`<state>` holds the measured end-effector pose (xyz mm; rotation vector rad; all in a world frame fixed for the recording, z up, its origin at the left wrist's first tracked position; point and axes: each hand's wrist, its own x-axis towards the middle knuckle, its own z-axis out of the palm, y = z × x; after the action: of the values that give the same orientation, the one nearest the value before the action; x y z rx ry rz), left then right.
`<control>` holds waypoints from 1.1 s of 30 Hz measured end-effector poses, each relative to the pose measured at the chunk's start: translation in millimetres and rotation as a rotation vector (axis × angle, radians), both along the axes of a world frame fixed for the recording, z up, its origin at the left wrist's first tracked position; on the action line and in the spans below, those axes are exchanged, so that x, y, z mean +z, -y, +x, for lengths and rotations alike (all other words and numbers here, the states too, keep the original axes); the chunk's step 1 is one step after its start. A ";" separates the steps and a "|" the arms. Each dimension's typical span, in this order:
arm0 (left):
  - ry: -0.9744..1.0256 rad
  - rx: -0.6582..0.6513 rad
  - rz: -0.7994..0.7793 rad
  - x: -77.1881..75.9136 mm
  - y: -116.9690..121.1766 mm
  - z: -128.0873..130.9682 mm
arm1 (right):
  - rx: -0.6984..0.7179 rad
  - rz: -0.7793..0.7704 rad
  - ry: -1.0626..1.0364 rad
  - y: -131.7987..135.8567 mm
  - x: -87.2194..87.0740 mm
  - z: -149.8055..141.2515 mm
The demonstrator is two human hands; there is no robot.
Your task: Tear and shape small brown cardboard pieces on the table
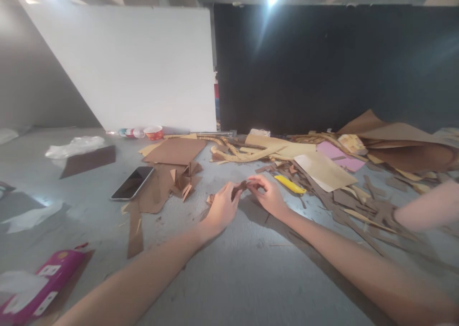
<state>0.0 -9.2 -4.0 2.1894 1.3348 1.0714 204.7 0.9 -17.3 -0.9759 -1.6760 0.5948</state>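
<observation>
Between my two hands, just above the grey table [229,268], is a small dark brown strip [244,185], perhaps leather or card. My left hand [224,206] pinches its left end, fingers curled. The fingertips of my right hand [267,194] close on its other end. A small striped piece [211,199] shows beside my left hand, partly covered by it. A yellow utility knife [290,184] lies a little to the right of my right hand. Folded brown pieces [186,180] rest to the left.
A phone [133,183] and brown sheets [177,151] lie left; a magenta tissue pack [53,283] is at near left. Brown scraps [373,206] and a pale sheet [324,171] cover the right, where another person's arm [430,206] reaches in. White [143,68] and black panels [322,68] stand behind.
</observation>
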 end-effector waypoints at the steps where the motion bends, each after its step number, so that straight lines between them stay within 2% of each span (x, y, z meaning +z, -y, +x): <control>1: 0.010 -0.009 0.007 0.2 -0.1 0.2 | -0.003 0.007 0.006 0.3 0.8 -0.6; 8: 0.058 -0.060 0.057 -3.2 -1.9 0.2 | 0.002 0.093 0.084 2.7 8.5 -3.2; 20: -0.002 -0.167 0.211 -9.4 -2.7 0.5 | 0.146 -0.033 0.091 -0.6 12.7 0.0; 27: -0.001 -0.160 0.146 -6.4 -2.0 1.0 | -0.077 0.030 0.065 -0.8 7.2 -0.4; 33: 0.001 -0.158 0.154 -7.0 -2.5 1.4 | -0.035 0.006 0.079 -2.5 8.3 1.0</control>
<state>1.4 -6.7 -11.0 2.3592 1.0893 1.1479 205.7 3.4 -9.0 -1.0343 -1.7255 0.5339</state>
